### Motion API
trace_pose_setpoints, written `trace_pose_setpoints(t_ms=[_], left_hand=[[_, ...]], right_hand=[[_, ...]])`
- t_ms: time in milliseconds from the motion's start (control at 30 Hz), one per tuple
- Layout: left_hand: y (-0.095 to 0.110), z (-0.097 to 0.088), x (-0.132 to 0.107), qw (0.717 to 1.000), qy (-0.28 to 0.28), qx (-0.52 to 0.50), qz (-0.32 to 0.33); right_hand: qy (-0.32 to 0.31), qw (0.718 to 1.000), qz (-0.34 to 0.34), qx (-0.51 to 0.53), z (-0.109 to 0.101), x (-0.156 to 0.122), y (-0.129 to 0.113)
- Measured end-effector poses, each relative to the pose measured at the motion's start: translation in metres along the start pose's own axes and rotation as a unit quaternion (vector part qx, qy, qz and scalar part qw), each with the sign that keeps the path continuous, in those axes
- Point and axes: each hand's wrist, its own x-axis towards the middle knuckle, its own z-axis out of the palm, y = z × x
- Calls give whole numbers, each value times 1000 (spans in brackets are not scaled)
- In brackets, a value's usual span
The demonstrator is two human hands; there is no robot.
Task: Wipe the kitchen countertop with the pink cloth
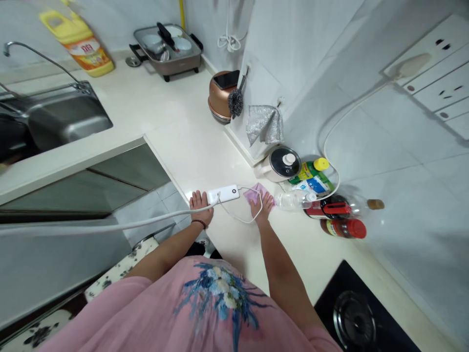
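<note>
My left hand [201,208] rests at the counter's front edge, fingers stretched out and apart, beside the left end of a white power strip [227,193]. A thick white cable passes over this hand to a plug on the strip. My right hand [262,207] holds a pink cloth [251,193] down against the white counter [198,151], with the cloth partly hidden under the fingers. The strip's thin white cord loops across the counter and passes by my right hand. Just right of the cloth lies a clear plastic bottle [293,200].
Along the wall stand a kettle-like pot [280,165], a green-yellow bag [311,168] and a red-capped jar [342,228]. A black stove [355,318] is at lower right. Far left are a sink [66,120], a yellow jug [80,41] and an electric pan [179,67].
</note>
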Motion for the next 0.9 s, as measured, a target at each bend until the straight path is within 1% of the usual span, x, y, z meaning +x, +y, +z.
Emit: trace_pose_setpoints(t_ms=[33,100,167,267,367,433,500,533,600,667,733,800,867,900], left_hand=[[0,0,0,1000,-1,-2,0],[-1,0,0,1000,-1,-6,0],[-1,0,0,1000,-4,-9,0],[0,-2,-1,1000,-6,-15,-1],[2,-4,0,1000,-9,-17,-4],[3,-6,0,1000,-11,-19,-5],[3,-8,1,1000,-13,-23,-4],[3,-9,1,1000,-14,-25,-3],[3,-10,1,999,-16,-31,1],[3,-10,0,999,-20,-37,6],[2,-10,0,999,-22,-39,10],[1,-9,0,999,-21,-35,13],[0,-8,-1,999,-19,-25,15],[0,-8,-1,999,-20,-20,17]], right_hand=[[5,1000,4,3,1,-4,-4],[12,1000,-8,2,5,-26,-14],[3,999,-44,-8,11,-64,-24],[-40,994,-96,-25,22,-132,-34],[-71,991,-113,-31,30,-190,-29],[-73,992,-98,-24,32,-220,-16],[-65,996,-54,-13,31,-245,2],[-61,998,-20,-10,29,-257,12],[-56,996,64,-11,25,-281,35],[-46,987,157,-10,20,-305,59],[-26,969,245,-2,16,-328,84],[5,946,326,5,13,-346,106],[27,920,391,9,12,-354,120],[33,908,418,12,12,-353,122]])
